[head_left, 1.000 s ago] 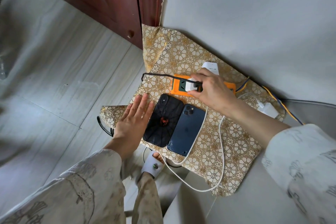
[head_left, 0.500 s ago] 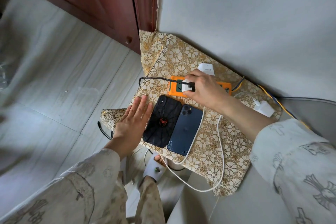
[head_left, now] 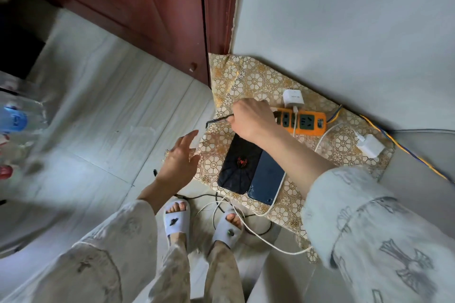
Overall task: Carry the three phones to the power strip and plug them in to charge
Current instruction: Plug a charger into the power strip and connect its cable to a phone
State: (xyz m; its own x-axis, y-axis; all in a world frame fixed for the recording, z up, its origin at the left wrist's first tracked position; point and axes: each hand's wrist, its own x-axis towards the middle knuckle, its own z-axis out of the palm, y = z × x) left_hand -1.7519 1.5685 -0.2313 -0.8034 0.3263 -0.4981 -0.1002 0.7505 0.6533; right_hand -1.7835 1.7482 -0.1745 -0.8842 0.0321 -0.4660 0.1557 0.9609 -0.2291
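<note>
Left hand point(head_left: 181, 162) lifted off patterned mat point(head_left: 256, 79), fingers spread; right hand point(head_left: 253, 119) shifted leftward, pinching black cable point(head_left: 219, 119). I note glossy orange power strip point(head_left: 307, 122); plug hidden.

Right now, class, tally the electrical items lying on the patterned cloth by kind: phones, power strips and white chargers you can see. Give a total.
Phones: 2, the black spider-case phone and the dark blue phone
Power strips: 1, the orange power strip
White chargers: 2, the charger on the strip and the loose charger
Total: 5
</note>
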